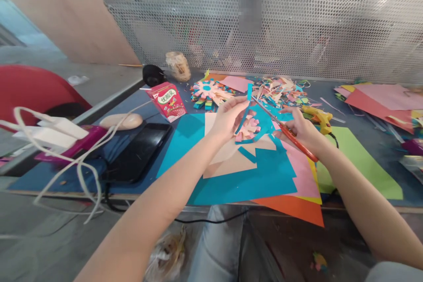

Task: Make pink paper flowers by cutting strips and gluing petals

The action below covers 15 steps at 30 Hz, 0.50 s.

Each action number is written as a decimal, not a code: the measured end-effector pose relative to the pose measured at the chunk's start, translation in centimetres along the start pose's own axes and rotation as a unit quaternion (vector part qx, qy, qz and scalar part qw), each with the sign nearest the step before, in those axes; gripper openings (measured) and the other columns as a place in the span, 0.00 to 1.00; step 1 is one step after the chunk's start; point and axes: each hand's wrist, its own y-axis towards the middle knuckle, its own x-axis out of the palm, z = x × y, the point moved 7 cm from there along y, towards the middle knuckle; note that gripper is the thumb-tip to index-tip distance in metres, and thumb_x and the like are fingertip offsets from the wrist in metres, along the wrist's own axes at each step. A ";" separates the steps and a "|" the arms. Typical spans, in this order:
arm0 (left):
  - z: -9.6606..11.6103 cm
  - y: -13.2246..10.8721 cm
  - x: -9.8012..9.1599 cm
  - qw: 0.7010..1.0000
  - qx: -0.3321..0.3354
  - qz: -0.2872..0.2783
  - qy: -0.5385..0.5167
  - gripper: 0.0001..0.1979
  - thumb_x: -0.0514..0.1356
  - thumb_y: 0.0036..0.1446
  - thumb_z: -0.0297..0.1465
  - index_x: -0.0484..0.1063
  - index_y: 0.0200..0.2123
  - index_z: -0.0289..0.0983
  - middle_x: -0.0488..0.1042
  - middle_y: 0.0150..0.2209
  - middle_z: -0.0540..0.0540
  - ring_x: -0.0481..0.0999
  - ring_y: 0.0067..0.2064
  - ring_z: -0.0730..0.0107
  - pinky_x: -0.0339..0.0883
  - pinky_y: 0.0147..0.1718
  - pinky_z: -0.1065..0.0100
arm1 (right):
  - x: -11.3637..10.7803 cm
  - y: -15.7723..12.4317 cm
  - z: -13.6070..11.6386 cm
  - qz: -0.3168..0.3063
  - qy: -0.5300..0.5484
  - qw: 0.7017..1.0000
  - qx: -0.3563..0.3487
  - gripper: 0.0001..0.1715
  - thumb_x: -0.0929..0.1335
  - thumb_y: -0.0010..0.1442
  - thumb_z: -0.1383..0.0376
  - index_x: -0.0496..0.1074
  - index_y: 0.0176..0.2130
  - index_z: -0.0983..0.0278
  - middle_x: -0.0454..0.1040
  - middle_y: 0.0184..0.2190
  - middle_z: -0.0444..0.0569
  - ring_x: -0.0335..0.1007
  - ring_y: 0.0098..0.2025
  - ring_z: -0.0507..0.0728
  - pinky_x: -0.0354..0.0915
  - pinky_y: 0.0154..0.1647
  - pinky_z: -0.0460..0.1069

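My left hand [228, 116] pinches a narrow blue paper strip [250, 91] that stands upright above the fingers. In my right hand [302, 128] is a pair of scissors [291, 135] with an orange-red handle, its blades pointing up and left towards the strip. Whether the blades touch the strip I cannot tell. Just below and between the hands lies a pink paper flower [248, 130], partly hidden by my left hand. Under it are blue paper sheets [224, 187] and a cut peach sheet [228, 168], with a short blue strip [247, 154] on top.
A yellow glue gun [317, 116] lies beside my right hand. Finished paper flowers [208, 90] and a heap of paper scraps [284, 90] are behind. Left stand a pink drink carton [168, 102], a black phone [140, 152] and white cables [81, 167]. Green paper [360, 163] lies right.
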 end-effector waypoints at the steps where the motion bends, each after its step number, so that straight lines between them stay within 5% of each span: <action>1: 0.0 0.0 0.0 1.000 -0.005 -0.001 0.002 0.09 0.62 0.44 0.29 0.71 0.33 0.34 0.76 0.33 0.46 0.71 0.24 0.78 0.58 0.16 0.76 | 0.0 0.0 0.1 0.003 0.000 1.000 0.001 0.35 0.68 0.48 0.47 0.53 0.47 0.61 0.68 0.19 0.40 0.61 0.19 0.54 0.56 0.22 0.48; 10: 0.3 0.1 -0.6 0.998 0.021 0.012 0.063 0.15 0.62 0.43 0.27 0.75 0.38 0.39 0.72 0.27 0.51 0.67 0.23 0.80 0.45 0.12 0.78 | -0.3 0.1 0.3 0.016 -0.001 1.000 -0.015 0.34 0.67 0.49 0.46 0.53 0.47 0.60 0.65 0.17 0.39 0.60 0.18 0.55 0.54 0.21 0.48; 15: 0.8 0.0 -0.7 0.997 0.042 0.030 0.060 0.14 0.60 0.42 0.24 0.76 0.36 0.38 0.70 0.25 0.51 0.60 0.20 0.83 0.48 0.15 0.77 | -0.3 0.0 0.2 0.019 -0.015 0.999 -0.025 0.34 0.68 0.49 0.47 0.54 0.48 0.59 0.69 0.19 0.41 0.62 0.19 0.56 0.55 0.22 0.49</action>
